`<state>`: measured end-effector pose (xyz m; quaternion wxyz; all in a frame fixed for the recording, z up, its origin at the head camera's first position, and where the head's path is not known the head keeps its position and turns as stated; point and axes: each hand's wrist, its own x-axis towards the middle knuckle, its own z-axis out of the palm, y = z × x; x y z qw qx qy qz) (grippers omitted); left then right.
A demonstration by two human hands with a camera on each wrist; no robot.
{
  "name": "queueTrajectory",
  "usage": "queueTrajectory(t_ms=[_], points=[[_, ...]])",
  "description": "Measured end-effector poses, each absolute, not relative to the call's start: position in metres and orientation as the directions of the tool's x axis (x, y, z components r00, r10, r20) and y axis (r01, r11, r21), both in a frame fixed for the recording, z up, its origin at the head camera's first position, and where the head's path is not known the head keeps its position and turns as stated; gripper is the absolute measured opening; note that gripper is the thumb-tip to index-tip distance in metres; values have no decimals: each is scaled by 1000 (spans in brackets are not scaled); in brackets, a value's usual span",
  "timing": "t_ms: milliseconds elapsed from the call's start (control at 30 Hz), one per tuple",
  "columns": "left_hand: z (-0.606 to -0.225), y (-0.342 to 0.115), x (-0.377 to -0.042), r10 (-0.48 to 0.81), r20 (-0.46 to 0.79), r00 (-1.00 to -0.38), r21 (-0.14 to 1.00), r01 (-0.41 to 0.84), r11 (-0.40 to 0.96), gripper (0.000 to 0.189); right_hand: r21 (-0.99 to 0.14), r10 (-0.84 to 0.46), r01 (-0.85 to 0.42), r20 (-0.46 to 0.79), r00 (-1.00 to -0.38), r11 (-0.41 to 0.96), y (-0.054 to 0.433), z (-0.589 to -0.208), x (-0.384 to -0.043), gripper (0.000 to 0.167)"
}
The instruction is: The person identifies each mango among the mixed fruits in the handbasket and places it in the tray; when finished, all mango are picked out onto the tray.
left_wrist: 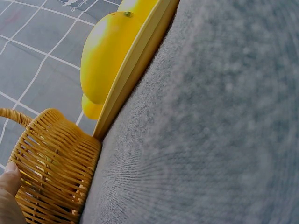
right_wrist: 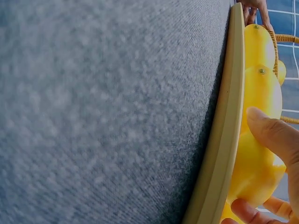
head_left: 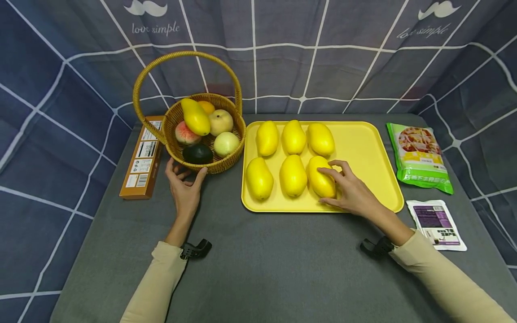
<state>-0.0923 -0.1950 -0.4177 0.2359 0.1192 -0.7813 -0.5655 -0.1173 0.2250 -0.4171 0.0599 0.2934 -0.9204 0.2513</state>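
My left hand (head_left: 185,189) holds the lower front of a wicker basket (head_left: 221,167), its thumb and fingers spread around the wall. In the left wrist view the thumb (left_wrist: 10,179) lies against the weave. Inside the basket are a yellow pear-shaped fruit (head_left: 195,117), a peach (head_left: 186,133), an orange (head_left: 207,107), an avocado (head_left: 197,154) and two pale round fruits. My right hand (head_left: 350,188) grips a mango (head_left: 320,176) at the front right of two rows on a yellow tray (head_left: 363,152). Thumb and fingers press its sides in the right wrist view.
Left of the basket lies a long orange-brown box (head_left: 141,163). Beyond the tray's right end are a green food packet (head_left: 420,157) and a white-and-purple pouch (head_left: 436,224). A checked curtain (head_left: 282,72) hangs behind and at both sides of the grey table (head_left: 274,264).
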Motion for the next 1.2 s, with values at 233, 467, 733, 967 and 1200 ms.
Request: queueTrajectory(t_ms=[233, 467, 733, 967, 1200], points=[[-418, -196, -92, -450, 236, -861, 936, 77, 344, 85, -398, -513, -572, 254, -820, 717, 224, -417, -117, 84], [-418, -196, -92, -441, 249, -862, 935, 96, 340, 85, -382, -518, -576, 252, -817, 723, 224, -416, -117, 82], [-417, -196, -92, -439, 248, -863, 937, 99, 334, 84, -354, -531, -592, 263, -806, 724, 223, -409, -116, 80], [-417, -197, -92, -442, 247, -862, 939, 101, 328, 85, -330, -534, -600, 275, -799, 728, 208, -381, -132, 79], [-416, -196, -92, -444, 239, -864, 941, 94, 324, 85, -321, -601, -678, 315, -735, 661, 172, -364, -152, 69]])
